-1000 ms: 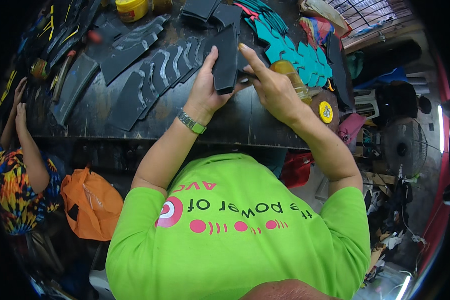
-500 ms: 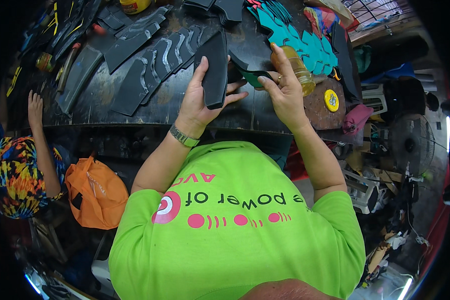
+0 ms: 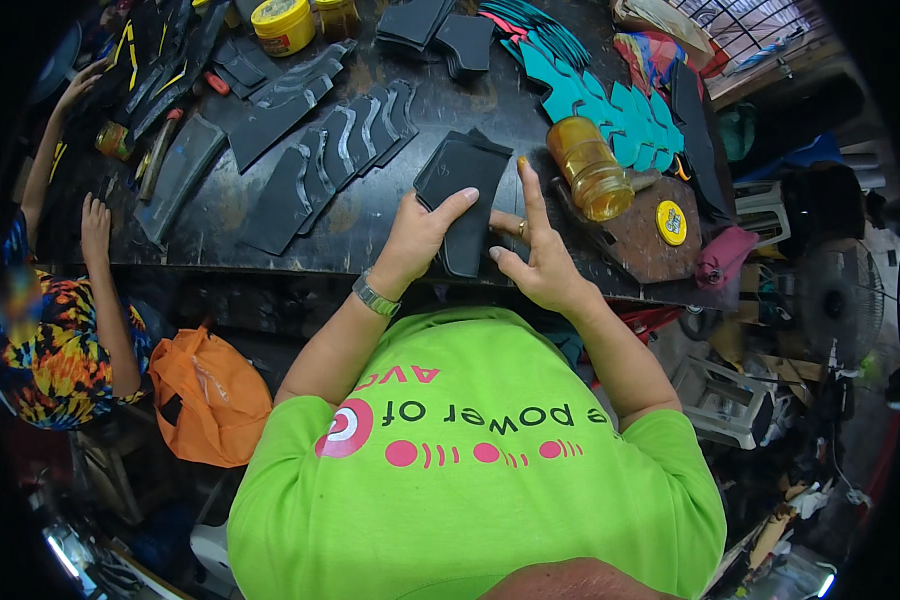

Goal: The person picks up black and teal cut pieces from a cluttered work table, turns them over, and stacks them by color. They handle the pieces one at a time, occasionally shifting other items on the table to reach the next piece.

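Note:
My left hand point(image 3: 417, 238) grips black cut pieces point(image 3: 462, 240) of flat, leather-like sheet just above the table's near edge, its thumb pressed on top and its other fingers hidden beneath. At least two layers overlap there, their edges fanned slightly apart at the far end. To their right, my right hand point(image 3: 550, 265) has its index finger stretched up, with an orange-brown smear on the tip. A ringed finger of that hand reaches the pieces' right edge, while the thumb stands apart. Beyond it a jar of amber glue point(image 3: 592, 170) lies tipped on a brown board point(image 3: 645, 245).
Black pieces with shiny curved strips point(image 3: 310, 185) overlap left of my hands. Teal pieces point(image 3: 630, 120) fan out at far right, near a yellow lid point(image 3: 672, 223). A yellow tub point(image 3: 283, 25) stands at the back. Another person's hand point(image 3: 96, 225) rests at the table's left.
The dark green-backed piece my right hand pinched is now laid against the black piece in my left hand. My right thumb has come off it. Both hands have moved nearer my body.

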Demonstrator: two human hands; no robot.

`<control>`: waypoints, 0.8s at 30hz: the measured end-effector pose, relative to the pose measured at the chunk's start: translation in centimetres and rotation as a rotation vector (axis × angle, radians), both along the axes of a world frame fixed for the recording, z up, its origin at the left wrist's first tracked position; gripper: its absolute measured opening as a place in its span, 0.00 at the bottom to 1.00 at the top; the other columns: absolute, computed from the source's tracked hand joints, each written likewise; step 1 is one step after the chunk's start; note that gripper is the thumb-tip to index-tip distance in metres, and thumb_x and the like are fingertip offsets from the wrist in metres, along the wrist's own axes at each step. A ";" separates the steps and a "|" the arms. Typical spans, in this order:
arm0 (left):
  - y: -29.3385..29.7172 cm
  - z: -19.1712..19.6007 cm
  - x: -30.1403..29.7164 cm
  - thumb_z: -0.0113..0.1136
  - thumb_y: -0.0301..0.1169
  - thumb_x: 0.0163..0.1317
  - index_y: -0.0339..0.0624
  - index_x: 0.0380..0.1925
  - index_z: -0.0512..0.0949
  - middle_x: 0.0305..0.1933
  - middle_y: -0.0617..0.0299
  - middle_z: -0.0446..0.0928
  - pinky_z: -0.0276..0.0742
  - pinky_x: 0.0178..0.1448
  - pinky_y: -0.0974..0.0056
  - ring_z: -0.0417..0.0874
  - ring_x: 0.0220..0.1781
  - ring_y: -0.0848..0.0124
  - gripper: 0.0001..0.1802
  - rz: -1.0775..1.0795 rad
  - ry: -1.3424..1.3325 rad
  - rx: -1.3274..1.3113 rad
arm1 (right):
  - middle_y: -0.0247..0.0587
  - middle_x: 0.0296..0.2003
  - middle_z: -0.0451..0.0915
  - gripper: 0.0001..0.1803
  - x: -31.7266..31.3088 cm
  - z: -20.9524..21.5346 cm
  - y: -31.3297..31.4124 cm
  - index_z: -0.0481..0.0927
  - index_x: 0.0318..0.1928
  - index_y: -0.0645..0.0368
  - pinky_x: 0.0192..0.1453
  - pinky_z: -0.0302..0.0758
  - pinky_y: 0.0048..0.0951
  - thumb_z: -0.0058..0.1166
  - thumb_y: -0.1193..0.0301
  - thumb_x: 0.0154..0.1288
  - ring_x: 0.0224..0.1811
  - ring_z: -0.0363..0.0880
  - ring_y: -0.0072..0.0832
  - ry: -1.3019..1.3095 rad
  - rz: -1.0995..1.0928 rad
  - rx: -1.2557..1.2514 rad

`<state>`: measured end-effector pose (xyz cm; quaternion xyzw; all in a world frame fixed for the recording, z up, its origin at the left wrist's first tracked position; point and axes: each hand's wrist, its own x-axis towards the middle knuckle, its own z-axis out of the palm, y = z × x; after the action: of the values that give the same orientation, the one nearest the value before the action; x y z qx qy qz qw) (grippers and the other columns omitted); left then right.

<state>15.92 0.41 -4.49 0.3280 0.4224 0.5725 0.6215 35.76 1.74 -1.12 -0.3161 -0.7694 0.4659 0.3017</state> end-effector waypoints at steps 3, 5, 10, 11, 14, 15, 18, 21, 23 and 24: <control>0.9 -1.0 -0.3 0.66 0.27 0.66 0.32 0.63 0.70 0.53 0.55 0.82 0.83 0.52 0.67 0.84 0.50 0.71 0.27 0.086 0.206 0.155 | 0.52 0.64 0.73 0.54 -0.2 -1.2 0.0 0.29 0.81 0.53 0.64 0.75 0.34 0.46 0.88 0.62 0.57 0.81 0.32 0.084 -0.135 -0.249; 1.4 -1.2 -0.4 0.67 0.27 0.64 0.33 0.69 0.64 0.55 0.53 0.82 0.81 0.57 0.65 0.84 0.53 0.68 0.35 0.154 0.264 0.246 | 0.48 0.58 0.73 0.52 -0.4 -1.7 -0.1 0.34 0.81 0.55 0.64 0.74 0.34 0.48 0.87 0.64 0.54 0.80 0.30 0.167 -0.191 -0.097; 1.3 0.0 0.8 0.72 0.33 0.58 0.44 0.78 0.44 0.51 0.32 0.81 0.79 0.58 0.50 0.85 0.52 0.41 0.56 0.190 0.806 0.329 | 0.45 0.54 0.74 0.46 -1.7 -2.2 0.7 0.46 0.80 0.57 0.63 0.74 0.34 0.54 0.85 0.67 0.56 0.77 0.32 0.100 -0.229 0.401; 1.2 0.6 1.2 0.71 0.34 0.58 0.46 0.78 0.40 0.46 0.28 0.81 0.79 0.53 0.45 0.83 0.47 0.33 0.58 0.103 0.868 0.190 | 0.45 0.54 0.74 0.45 -2.0 -2.4 1.0 0.47 0.80 0.57 0.63 0.74 0.35 0.54 0.84 0.67 0.56 0.77 0.33 0.058 -0.219 0.435; 1.7 3.0 0.3 0.67 0.47 0.63 0.43 0.73 0.58 0.43 0.34 0.83 0.79 0.50 0.44 0.85 0.45 0.37 0.44 0.014 1.164 0.105 | 0.48 0.50 0.76 0.43 -2.6 -3.0 1.9 0.53 0.79 0.57 0.61 0.75 0.36 0.56 0.84 0.66 0.52 0.79 0.39 -0.011 -0.230 0.420; 2.1 3.9 -0.8 0.64 0.51 0.64 0.41 0.69 0.66 0.42 0.37 0.84 0.80 0.49 0.44 0.85 0.45 0.39 0.40 -0.040 1.170 0.042 | 0.48 0.49 0.77 0.43 -2.5 -3.2 2.2 0.54 0.78 0.57 0.60 0.75 0.36 0.56 0.84 0.65 0.51 0.79 0.40 -0.061 -0.254 0.483; 4.4 6.2 -4.3 0.61 0.52 0.67 0.41 0.47 0.85 0.43 0.44 0.85 0.81 0.48 0.52 0.87 0.46 0.47 0.25 0.052 1.352 0.084 | 0.48 0.45 0.79 0.41 -2.2 -3.6 2.3 0.61 0.75 0.56 0.56 0.76 0.39 0.58 0.84 0.62 0.49 0.79 0.43 -0.039 -0.290 0.430; 10.0 7.6 -7.8 0.64 0.48 0.65 0.39 0.38 0.87 0.44 0.45 0.85 0.80 0.51 0.52 0.86 0.46 0.48 0.21 0.252 1.394 0.430 | 0.47 0.44 0.79 0.41 -2.2 -3.7 2.4 0.63 0.74 0.55 0.54 0.77 0.39 0.58 0.85 0.60 0.48 0.79 0.44 -0.020 -0.291 0.437; 15.2 8.2 -9.4 0.67 0.43 0.63 0.37 0.38 0.87 0.45 0.45 0.84 0.80 0.52 0.51 0.85 0.47 0.48 0.18 0.310 1.474 0.582 | 0.47 0.44 0.80 0.41 -2.3 -3.7 2.5 0.64 0.74 0.55 0.54 0.77 0.39 0.59 0.85 0.60 0.48 0.79 0.44 -0.009 -0.288 0.433; 17.9 8.3 -10.1 0.66 0.44 0.64 0.39 0.40 0.88 0.43 0.45 0.85 0.80 0.52 0.52 0.86 0.45 0.49 0.18 0.337 1.541 0.629 | 0.47 0.44 0.80 0.41 -2.3 -3.7 2.6 0.64 0.74 0.55 0.54 0.77 0.39 0.59 0.85 0.59 0.49 0.79 0.43 0.001 -0.289 0.421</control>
<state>5.81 18.32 3.86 0.7164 0.5921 0.3651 -0.0537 33.47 4.31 -4.77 -0.3529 -0.7960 0.2478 0.4248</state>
